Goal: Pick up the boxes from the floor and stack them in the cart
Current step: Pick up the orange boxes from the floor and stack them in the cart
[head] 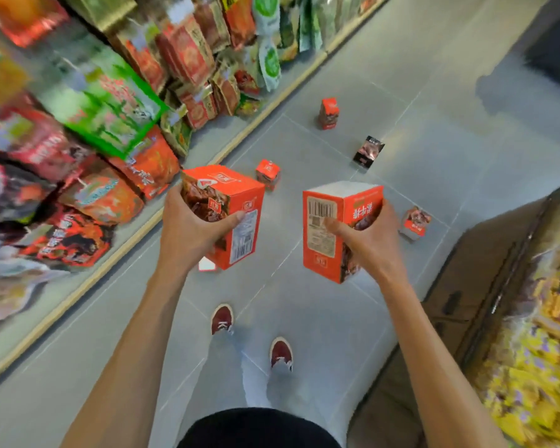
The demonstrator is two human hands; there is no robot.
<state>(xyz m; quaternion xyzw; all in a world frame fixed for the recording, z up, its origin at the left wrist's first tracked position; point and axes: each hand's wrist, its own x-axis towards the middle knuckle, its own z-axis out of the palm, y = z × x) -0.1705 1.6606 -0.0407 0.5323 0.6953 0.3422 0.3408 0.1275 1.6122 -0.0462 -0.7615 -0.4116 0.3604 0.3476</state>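
My left hand [191, 227] grips an orange box [230, 208] at chest height, thumb across its front. In my right hand [366, 240] is a second orange box [330, 231], held upright with its barcode side toward me. Further orange boxes stand on the grey floor: one just beyond the left box [268, 172], one farther up the aisle [328, 113], one to the right [416, 223]. A black box [367, 151] lies tilted on the floor between them. A small white and orange piece [206, 264] shows under the left box. No cart can be made out.
Shelves packed with red, orange and green snack bags [110, 101] line the left side. A brown low unit [485, 270] and yellow packets [537, 350] fill the right. My feet in red shoes [222, 320] stand on the tiled floor [304, 318].
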